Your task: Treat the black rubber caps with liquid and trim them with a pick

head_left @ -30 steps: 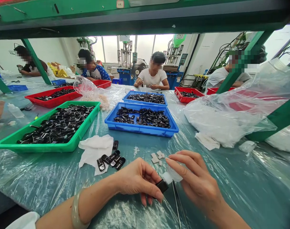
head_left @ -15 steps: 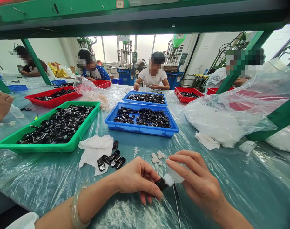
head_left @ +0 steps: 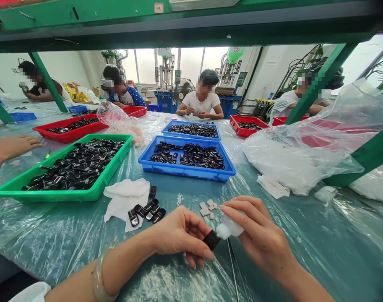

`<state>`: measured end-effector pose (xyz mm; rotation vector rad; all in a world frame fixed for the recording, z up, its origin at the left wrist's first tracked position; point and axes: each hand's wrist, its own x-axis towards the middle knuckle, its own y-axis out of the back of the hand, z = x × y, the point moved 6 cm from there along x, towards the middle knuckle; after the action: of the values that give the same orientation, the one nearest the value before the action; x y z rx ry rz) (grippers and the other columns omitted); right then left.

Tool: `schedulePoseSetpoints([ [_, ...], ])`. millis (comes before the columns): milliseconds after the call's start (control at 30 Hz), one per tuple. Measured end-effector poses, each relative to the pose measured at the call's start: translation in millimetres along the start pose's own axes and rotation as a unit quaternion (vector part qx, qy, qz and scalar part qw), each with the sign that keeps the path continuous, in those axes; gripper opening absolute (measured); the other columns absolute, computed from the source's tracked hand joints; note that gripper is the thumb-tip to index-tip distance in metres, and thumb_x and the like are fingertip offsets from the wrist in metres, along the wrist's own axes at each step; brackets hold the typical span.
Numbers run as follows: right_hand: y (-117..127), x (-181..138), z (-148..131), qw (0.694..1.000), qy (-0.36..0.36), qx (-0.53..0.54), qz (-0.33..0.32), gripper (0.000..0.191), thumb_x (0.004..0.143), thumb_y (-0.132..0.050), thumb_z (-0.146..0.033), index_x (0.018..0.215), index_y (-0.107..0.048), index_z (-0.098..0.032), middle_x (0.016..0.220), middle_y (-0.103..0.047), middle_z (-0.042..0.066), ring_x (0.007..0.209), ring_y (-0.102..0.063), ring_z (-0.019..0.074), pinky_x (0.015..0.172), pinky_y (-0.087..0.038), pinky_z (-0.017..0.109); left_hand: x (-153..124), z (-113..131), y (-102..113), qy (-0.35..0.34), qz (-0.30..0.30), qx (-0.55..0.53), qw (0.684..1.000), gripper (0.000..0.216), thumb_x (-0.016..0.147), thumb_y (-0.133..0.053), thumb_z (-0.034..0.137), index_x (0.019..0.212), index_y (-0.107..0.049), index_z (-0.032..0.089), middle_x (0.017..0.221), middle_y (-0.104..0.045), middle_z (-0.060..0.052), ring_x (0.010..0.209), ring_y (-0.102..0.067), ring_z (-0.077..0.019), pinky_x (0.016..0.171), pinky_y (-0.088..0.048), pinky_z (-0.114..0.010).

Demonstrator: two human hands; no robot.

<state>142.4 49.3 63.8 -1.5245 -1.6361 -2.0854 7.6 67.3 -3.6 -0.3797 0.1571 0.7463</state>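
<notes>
My left hand [head_left: 181, 233] pinches a small black plastic part [head_left: 211, 240] just above the plastic-covered table. My right hand [head_left: 260, 237] holds a small white wipe [head_left: 230, 228] pressed against the end of that part. Several more black parts [head_left: 147, 209] lie on and beside a white cloth [head_left: 125, 199] to the left. A few small grey-white pads [head_left: 208, 206] sit just beyond my hands. Thin metal tweezers [head_left: 233, 264] lie on the table beneath my right hand.
A green tray [head_left: 112, 167] and two blue trays [head_left: 185, 170] hold many black parts; red trays [head_left: 65, 134] stand further back. Clear plastic bags [head_left: 304, 151] pile up at right by a green frame post [head_left: 364, 157]. Another person's hand [head_left: 13, 147] reaches in at left. Several people sit across the table.
My hands have risen slightly, with the wipe now tighter against the black part. The other person's hand at left has stretched out toward the green tray.
</notes>
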Motion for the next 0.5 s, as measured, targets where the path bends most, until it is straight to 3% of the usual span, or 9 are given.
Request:
schedulePoseSetpoints([
  [100, -2, -5, 14, 0.996, -0.089, 0.002, 0.015, 0.035, 0.077, -0.046, -0.007, 0.106, -0.057, -0.024, 0.094, -0.064, 0.005, 0.088, -0.057, 0.0201, 0.074, -0.049, 0.034, 0, 2, 0, -0.013, 0.010, -0.002, 1.000, 0.024, 0.054, -0.076, 0.019, 0.074, -0.068, 0.009, 0.062, -0.064, -0.003, 0.052, -0.060, -0.0106, 0.044, -0.048, -0.017],
  [167, -5, -13, 31, 0.980, -0.197, 0.015, 0.018, 0.029, 0.077, -0.052, -0.017, 0.105, -0.057, -0.023, 0.096, -0.065, 0.005, 0.087, -0.059, 0.0210, 0.071, -0.050, 0.033, 0, 4, 1, -0.025, 0.028, -0.005, 0.999, 0.025, 0.054, -0.076, 0.020, 0.075, -0.068, 0.009, 0.063, -0.064, -0.004, 0.054, -0.060, -0.0110, 0.046, -0.048, -0.018],
  [300, -18, -36, 67, 0.896, -0.431, 0.107, 0.006, 0.033, 0.069, -0.063, -0.035, 0.096, -0.059, -0.018, 0.088, -0.067, 0.007, 0.075, -0.062, 0.0233, 0.064, -0.050, 0.034, 1, 10, 5, -0.056, 0.073, -0.018, 0.996, 0.027, 0.054, -0.076, 0.021, 0.076, -0.068, 0.009, 0.069, -0.066, -0.006, 0.058, -0.061, -0.0129, 0.048, -0.048, -0.020],
  [367, -24, -44, 78, 0.864, -0.480, 0.149, 0.006, 0.032, 0.065, -0.065, -0.037, 0.089, -0.060, -0.016, 0.080, -0.067, 0.007, 0.070, -0.062, 0.0232, 0.062, -0.049, 0.034, 1, 12, 8, -0.066, 0.096, -0.019, 0.993, 0.027, 0.054, -0.075, 0.021, 0.077, -0.068, 0.009, 0.070, -0.066, -0.007, 0.059, -0.061, -0.0136, 0.049, -0.048, -0.020],
  [500, -33, -50, 91, 0.847, -0.504, 0.168, 0.013, 0.030, 0.064, -0.066, -0.036, 0.084, -0.060, -0.015, 0.078, -0.067, 0.007, 0.068, -0.063, 0.0221, 0.061, -0.051, 0.032, 0, 14, 11, -0.068, 0.116, -0.014, 0.991, 0.027, 0.057, -0.073, 0.021, 0.081, -0.067, 0.009, 0.073, -0.066, -0.008, 0.061, -0.062, -0.0134, 0.052, -0.048, -0.020],
])
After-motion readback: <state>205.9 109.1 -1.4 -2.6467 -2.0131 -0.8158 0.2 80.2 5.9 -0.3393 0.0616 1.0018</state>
